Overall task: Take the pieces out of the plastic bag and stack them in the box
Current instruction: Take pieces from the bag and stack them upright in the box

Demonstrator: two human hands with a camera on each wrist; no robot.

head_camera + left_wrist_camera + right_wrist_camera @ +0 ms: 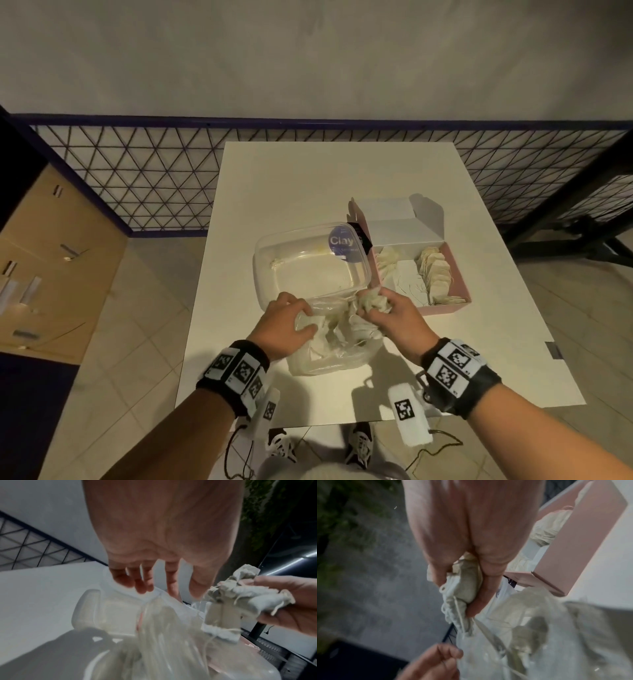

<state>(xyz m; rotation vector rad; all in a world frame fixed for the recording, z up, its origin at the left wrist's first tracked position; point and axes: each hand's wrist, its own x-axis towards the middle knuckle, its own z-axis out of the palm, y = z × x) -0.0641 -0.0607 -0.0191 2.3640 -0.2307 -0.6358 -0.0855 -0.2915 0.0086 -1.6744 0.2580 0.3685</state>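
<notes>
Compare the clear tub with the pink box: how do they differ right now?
The tub is see-through plastic with rounded corners; the box is opaque pink card with square corners. The tub looks nearly empty; the box holds a row of pale pieces along its right side. The tub carries a round "Clay" sticker; the box has a raised flap lid. Both stand open on the white table, side by side.

Beyond my hands a white table (308, 178) meets a dark lattice fence (137, 171); tiled floor (113, 342) lies below.
</notes>
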